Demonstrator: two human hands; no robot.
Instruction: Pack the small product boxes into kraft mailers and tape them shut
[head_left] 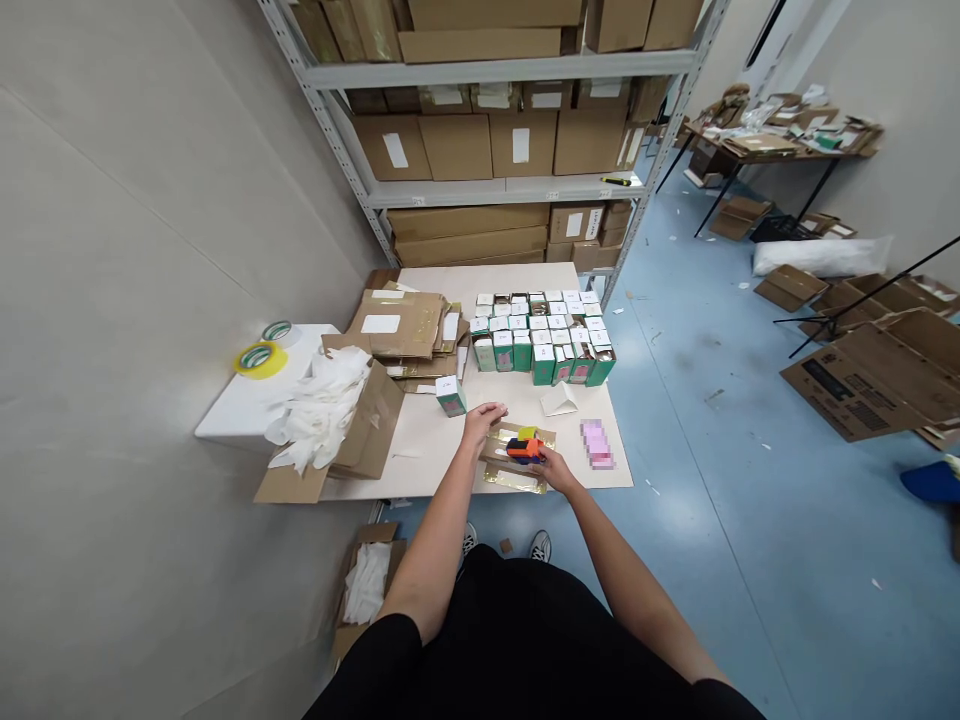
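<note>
My left hand lies with fingers stretched out on the far end of a gold, flattened carton on the table. My right hand grips a small orange, blue and yellow tool pressed onto that carton. A single green-and-white box stands just left of my left hand. A folded white piece lies beyond the carton.
Several green-and-white boxes stand in rows at the table's back. Flattened brown cartons are stacked to the left, beside an open box of white wrapping. Tape rolls sit far left. Shelves of cartons rise behind.
</note>
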